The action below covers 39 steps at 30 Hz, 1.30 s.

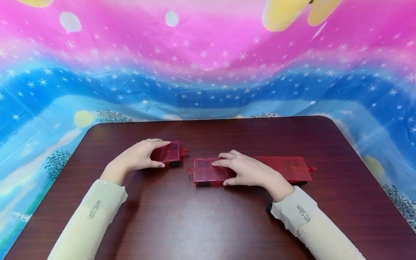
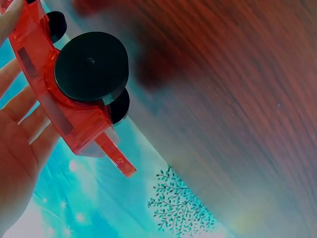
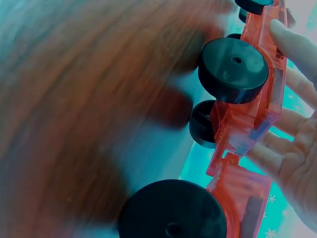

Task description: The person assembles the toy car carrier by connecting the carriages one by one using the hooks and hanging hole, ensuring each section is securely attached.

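On the left of the table, my left hand grips a translucent red toy wagon from above, thumb along its near side. A small hook sticks out of its right end. My right hand holds another red toy wagon across its sides, partly covering it. Behind that hand a further red wagon stands in line; the right wrist view shows them joined end to end at a coupling. Black wheels sit under the wagons. A short gap separates the left wagon from the right pair.
The dark wooden table has rounded far corners. A pink and blue snowflake-patterned cloth hangs behind it and around its sides.
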### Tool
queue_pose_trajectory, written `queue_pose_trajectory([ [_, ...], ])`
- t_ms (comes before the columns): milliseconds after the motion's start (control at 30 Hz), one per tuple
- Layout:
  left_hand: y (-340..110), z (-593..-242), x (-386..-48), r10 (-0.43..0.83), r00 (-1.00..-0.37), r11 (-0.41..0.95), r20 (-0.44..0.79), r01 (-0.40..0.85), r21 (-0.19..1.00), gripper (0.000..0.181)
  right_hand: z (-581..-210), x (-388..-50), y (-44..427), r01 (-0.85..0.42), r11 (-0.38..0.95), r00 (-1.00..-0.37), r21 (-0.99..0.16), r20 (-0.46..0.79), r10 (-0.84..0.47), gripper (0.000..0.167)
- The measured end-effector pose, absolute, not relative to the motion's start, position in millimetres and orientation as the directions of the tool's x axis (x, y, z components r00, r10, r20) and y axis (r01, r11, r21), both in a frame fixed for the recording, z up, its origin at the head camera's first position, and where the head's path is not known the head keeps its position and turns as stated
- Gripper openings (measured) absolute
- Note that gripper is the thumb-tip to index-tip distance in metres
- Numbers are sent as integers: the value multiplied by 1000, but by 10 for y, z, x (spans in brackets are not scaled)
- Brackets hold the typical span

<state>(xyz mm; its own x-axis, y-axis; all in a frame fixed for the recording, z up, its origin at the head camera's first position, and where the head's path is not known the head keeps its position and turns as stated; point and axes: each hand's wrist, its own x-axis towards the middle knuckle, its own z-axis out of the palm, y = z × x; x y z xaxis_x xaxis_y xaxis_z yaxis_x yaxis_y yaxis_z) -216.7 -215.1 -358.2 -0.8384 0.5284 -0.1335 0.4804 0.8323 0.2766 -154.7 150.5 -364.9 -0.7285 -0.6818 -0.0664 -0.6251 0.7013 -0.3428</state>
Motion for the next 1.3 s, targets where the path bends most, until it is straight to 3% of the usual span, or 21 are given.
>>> queue_pose_trajectory([
  [1300, -2073, -3470, -1781, 587, -793, 806, -164, 552, 215, 80, -3655, -1529, 1588, -596, 692, -745, -408, -42, -666, 65],
])
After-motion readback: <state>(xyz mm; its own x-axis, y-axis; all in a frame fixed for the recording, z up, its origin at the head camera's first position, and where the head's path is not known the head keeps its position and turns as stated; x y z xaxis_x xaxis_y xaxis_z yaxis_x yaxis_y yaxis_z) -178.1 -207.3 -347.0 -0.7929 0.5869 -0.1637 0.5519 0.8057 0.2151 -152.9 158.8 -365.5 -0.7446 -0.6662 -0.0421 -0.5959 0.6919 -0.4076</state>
